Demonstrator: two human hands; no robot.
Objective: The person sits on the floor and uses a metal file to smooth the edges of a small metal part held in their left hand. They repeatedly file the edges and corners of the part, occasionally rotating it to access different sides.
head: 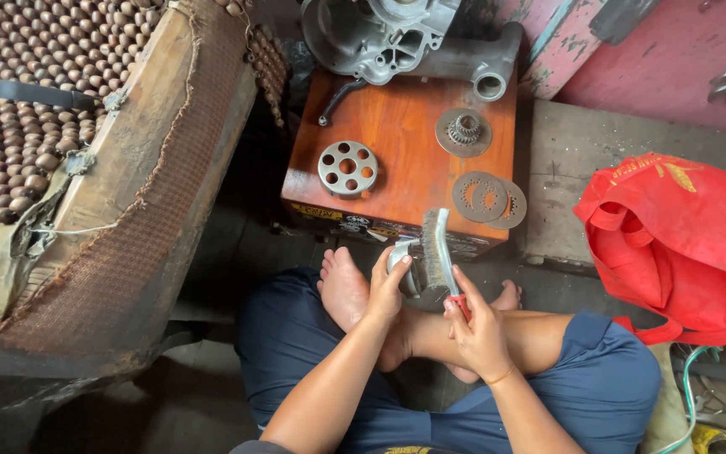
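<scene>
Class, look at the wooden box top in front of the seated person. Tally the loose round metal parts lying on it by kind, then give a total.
Thick disc with large round holes: 1
Disc with a toothed gear hub at its centre: 1
Thin flat rings with small holes, overlapping: 2
Total: 4

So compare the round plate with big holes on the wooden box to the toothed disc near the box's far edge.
The holed plate is pale silver with large round holes; the toothed disc is dull brown, with a raised gear at its centre. The holed plate lies left, the toothed disc further right. Both are round metal parts lying flat on the wooden box.
</scene>
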